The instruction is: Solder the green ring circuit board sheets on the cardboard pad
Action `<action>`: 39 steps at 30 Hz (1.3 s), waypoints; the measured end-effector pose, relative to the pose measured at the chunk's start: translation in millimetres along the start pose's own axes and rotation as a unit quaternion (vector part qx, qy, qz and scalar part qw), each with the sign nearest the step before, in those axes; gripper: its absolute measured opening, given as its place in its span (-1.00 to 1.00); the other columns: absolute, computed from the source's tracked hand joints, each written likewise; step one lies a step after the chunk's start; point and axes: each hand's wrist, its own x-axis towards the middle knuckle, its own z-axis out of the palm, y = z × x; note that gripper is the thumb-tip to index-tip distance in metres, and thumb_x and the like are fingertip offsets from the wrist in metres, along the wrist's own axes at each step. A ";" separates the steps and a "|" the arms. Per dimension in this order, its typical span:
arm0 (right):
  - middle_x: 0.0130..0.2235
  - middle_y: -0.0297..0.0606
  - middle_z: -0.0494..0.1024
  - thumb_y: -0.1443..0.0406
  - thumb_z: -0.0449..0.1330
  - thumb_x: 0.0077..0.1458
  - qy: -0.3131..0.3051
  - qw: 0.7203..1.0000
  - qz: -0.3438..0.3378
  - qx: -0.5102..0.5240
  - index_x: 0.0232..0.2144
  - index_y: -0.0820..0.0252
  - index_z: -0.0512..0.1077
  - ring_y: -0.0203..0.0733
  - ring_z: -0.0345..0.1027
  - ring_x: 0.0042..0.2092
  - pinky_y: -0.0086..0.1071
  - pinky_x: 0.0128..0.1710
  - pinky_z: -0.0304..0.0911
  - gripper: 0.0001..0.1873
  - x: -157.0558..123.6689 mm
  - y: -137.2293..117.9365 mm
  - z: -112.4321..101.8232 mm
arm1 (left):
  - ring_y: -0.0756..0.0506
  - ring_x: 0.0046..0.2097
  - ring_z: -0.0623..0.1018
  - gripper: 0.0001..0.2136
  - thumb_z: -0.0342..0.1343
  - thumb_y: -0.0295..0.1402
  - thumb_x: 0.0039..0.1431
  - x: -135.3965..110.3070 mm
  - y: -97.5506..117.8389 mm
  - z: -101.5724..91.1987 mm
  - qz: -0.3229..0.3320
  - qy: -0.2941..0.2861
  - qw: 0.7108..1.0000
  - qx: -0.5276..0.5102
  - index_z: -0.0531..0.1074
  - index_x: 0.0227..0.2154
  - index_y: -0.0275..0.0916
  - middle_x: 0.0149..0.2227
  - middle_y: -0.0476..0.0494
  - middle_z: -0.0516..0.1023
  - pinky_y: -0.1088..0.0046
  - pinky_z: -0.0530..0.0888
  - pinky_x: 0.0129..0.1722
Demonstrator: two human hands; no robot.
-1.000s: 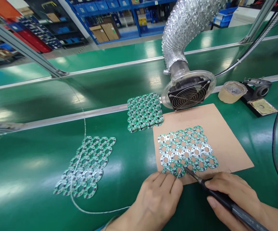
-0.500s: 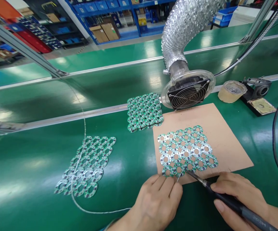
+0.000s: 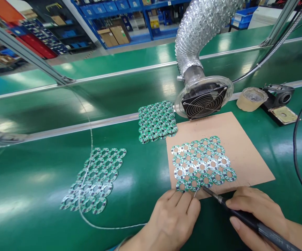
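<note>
A thin silvery wire [image 3: 196, 192] is pinched in the curled, closed left hand [image 3: 175, 218], its end held at the near row of a green-and-white panel of joined ring-shaped circuit boards [image 3: 207, 165]. A black pen-shaped soldering iron [image 3: 250, 221] is gripped between the thumb and fingers of the right hand [image 3: 262, 212], its metal tip aimed at that row; whether contact is made cannot be told. The panel is laid on a flat tan rectangular sheet [image 3: 245, 150].
</note>
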 end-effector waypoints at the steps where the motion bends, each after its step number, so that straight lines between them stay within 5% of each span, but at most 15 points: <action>1: -0.43 -0.21 0.48 0.51 0.09 -0.08 0.000 1.000 0.000 0.003 -0.18 0.27 0.37 -0.21 0.39 -0.46 -0.36 -0.50 0.34 -0.65 0.9 -0.6 -1.0 | 0.00 -0.56 0.23 -0.80 -0.05 -0.56 0.13 -0.4 -0.5 -0.1 -0.002 0.006 1.000 -0.002 0.20 -0.56 -0.21 -0.60 0.04 0.22 0.40 0.14 -0.55; 8: -0.42 -0.22 0.50 0.52 0.09 -0.09 0.012 1.000 0.008 -0.009 -0.17 0.27 0.35 -0.22 0.41 -0.43 -0.40 -0.47 0.38 -0.63 8.7 -7.3 -5.8 | 0.02 -0.56 0.22 -0.82 -0.05 -0.51 0.19 -13.8 -7.1 -5.8 -0.082 0.036 0.994 -0.059 0.22 -0.52 -0.24 -0.58 0.04 0.25 0.44 0.16 -0.56; 17: -0.44 -0.21 0.47 0.50 0.10 -0.07 0.006 1.000 0.001 0.015 -0.19 0.28 0.37 -0.20 0.39 -0.45 -0.35 -0.49 0.36 -0.68 5.1 -5.2 20.5 | 0.02 -0.55 0.18 -0.78 -0.02 -0.52 0.20 -25.6 -9.0 -2.8 -0.060 0.053 0.996 -0.031 0.19 -0.56 -0.23 -0.60 0.05 0.22 0.42 0.11 -0.54; 34: -0.47 -0.23 0.47 0.51 0.11 -0.09 -0.006 1.000 -0.022 -0.011 -0.26 0.33 0.39 -0.26 0.40 -0.46 -0.42 -0.49 0.39 -0.74 17.2 -11.1 13.9 | 0.01 -0.57 0.24 -0.78 -0.05 -0.52 0.19 -23.6 -8.0 1.2 -0.056 0.031 0.998 -0.008 0.19 -0.56 -0.21 -0.60 0.05 0.25 0.42 0.16 -0.56; 39: -0.41 -0.21 0.49 0.50 0.11 -0.07 -0.011 1.000 -0.001 -0.008 -0.21 0.29 0.37 -0.22 0.43 -0.38 -0.40 -0.41 0.40 -0.70 16.3 -8.1 1.7 | 0.04 -0.55 0.34 -0.86 -0.09 -0.43 0.28 -19.4 -15.6 -11.7 -0.160 0.020 0.982 -0.103 0.32 -0.38 -0.21 -0.51 0.03 0.35 0.52 0.25 -0.60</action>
